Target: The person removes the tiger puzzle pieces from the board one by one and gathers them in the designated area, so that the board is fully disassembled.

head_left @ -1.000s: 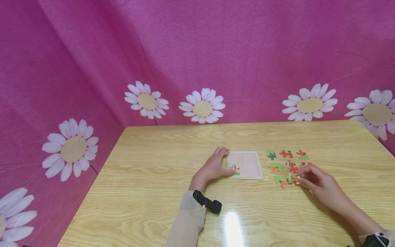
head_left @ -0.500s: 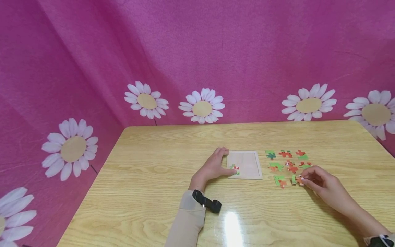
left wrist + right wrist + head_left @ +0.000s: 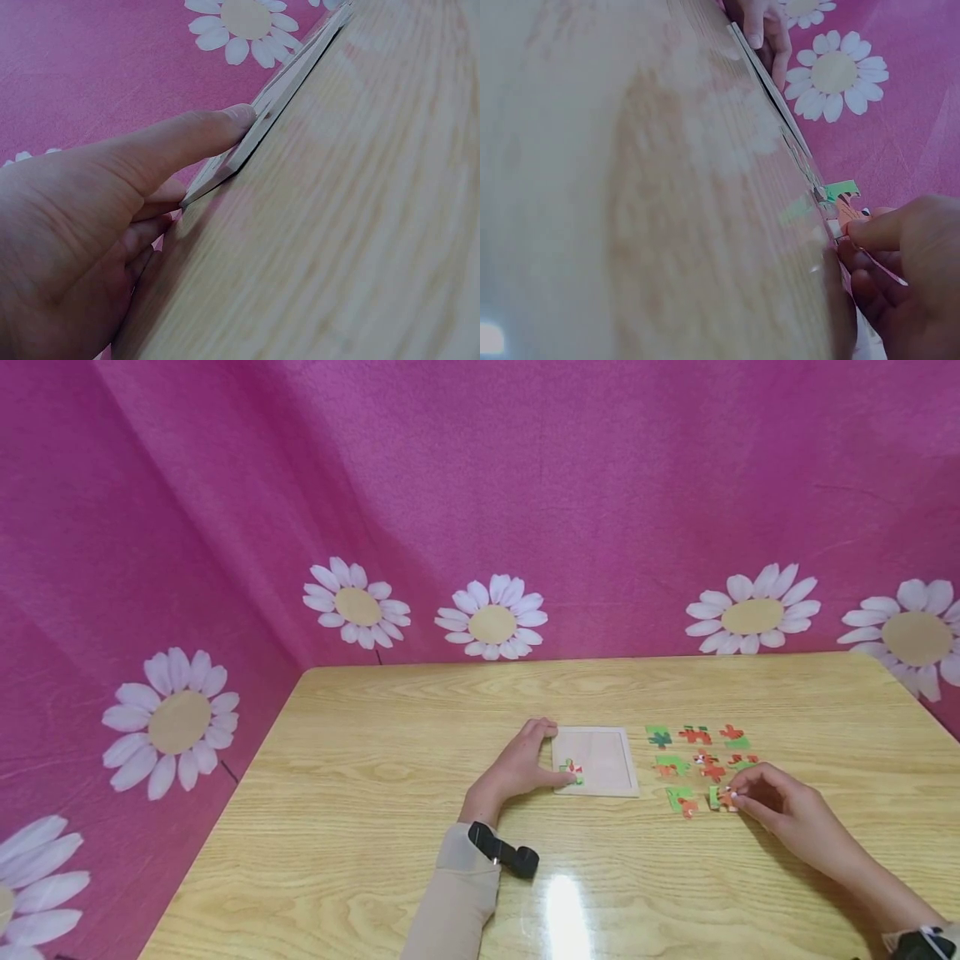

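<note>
My left hand (image 3: 513, 772) holds the left side of a square wooden puzzle tray (image 3: 632, 772), thumb along the near rim and fingers at the far left corner. In the left wrist view, the thumb (image 3: 202, 135) lies over the tray's edge. One green, red and white puzzle piece (image 3: 574, 768) sits in the tray's near left part, by the thumb. Between thumb and fingers, my right hand (image 3: 798, 814) pinches a green and orange puzzle piece (image 3: 716, 798). The right wrist view shows this puzzle piece (image 3: 844, 206) tilted up at the fingertips.
Several loose puzzle pieces (image 3: 708, 766) lie in rough rows right of the tray, behind and left of the right hand. The wooden table (image 3: 420, 718) ends at a pink curtain (image 3: 600, 510) with daisies. Light glares off the table (image 3: 566, 910) in front.
My right hand has shifted slightly right with the pinched puzzle piece, away from the loose piece on its left. It is nearly still over the last half second. My left hand and the tray stay put.
</note>
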`<state>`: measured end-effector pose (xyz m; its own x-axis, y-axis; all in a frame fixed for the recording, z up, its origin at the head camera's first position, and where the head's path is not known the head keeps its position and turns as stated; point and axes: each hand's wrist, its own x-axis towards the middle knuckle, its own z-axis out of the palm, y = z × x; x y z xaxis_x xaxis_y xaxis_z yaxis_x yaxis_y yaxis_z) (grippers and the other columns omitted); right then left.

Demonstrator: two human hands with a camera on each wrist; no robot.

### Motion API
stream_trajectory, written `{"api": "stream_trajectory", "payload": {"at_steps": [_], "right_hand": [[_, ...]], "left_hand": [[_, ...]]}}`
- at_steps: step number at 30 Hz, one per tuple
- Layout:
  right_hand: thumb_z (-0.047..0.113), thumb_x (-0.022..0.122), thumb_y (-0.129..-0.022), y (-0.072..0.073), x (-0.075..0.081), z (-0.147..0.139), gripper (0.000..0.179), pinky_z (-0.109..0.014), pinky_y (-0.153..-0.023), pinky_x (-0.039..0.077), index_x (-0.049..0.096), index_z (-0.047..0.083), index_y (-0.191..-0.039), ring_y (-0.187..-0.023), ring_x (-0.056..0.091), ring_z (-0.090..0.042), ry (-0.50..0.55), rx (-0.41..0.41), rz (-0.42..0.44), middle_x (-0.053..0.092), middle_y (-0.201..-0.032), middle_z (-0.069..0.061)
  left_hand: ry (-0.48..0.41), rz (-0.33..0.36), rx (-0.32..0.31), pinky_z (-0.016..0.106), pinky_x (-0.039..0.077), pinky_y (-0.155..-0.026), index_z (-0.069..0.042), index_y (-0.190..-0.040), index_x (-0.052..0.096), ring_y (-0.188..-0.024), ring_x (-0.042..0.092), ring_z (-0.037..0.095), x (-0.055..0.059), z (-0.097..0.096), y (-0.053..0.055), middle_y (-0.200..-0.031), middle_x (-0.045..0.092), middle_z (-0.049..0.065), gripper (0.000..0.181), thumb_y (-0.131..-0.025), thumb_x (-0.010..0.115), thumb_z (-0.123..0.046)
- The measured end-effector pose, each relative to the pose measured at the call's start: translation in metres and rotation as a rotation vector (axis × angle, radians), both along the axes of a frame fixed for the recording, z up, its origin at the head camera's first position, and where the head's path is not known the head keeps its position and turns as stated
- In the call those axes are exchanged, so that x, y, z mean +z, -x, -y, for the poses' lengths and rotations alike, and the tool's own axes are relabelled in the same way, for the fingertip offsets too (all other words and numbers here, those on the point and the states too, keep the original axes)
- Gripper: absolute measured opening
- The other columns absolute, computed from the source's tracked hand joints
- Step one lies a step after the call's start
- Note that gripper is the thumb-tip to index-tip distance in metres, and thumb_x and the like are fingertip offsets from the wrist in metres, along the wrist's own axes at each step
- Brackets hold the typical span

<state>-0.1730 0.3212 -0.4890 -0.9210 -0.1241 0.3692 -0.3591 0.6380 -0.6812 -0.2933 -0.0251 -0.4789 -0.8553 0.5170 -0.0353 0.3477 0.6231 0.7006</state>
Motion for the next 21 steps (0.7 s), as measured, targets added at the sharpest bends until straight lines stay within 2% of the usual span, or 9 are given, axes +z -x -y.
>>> {"api": "stream_trajectory", "payload": {"at_steps": [9, 14, 21], "right_hand": [[-0.009, 0.070, -0.083, 0.0053, -0.0013, -0.0043, 0.022, -0.007, -0.061, 0.043, 0.063, 0.008, -0.095, -0.075, 0.052, 0.012, -0.065, -0.003, -0.013, 0.061, -0.086, 0.023], [-0.007, 0.070, -0.083, 0.0068, -0.0001, -0.0062, 0.021, -0.006, -0.063, 0.043, 0.064, 0.009, -0.097, -0.079, 0.051, 0.014, -0.117, -0.003, 0.000, 0.062, -0.087, 0.019], [-0.006, 0.070, -0.083, 0.0076, -0.0015, -0.0066, 0.021, -0.009, -0.060, 0.040, 0.066, 0.010, -0.095, -0.076, 0.049, 0.012, -0.137, -0.004, -0.014, 0.063, -0.086, 0.017]], "left_hand": [[-0.001, -0.002, -0.001, 0.034, 0.031, -0.122, -0.005, -0.142, 0.044, -0.142, 0.038, 0.020, -0.0004, -0.0006, 0.0005, -0.152, 0.038, 0.003, 0.078, -0.080, 0.081, -0.034], [-0.005, -0.010, -0.007, 0.033, 0.031, -0.122, -0.004, -0.141, 0.044, -0.142, 0.038, 0.020, -0.0003, -0.0001, 0.0005, -0.152, 0.038, 0.003, 0.077, -0.080, 0.081, -0.033], [-0.003, -0.007, -0.005, 0.034, 0.030, -0.123, -0.004, -0.142, 0.044, -0.144, 0.036, 0.020, 0.0003, 0.0000, 0.0000, -0.153, 0.037, 0.003, 0.078, -0.080, 0.081, -0.034]]}}
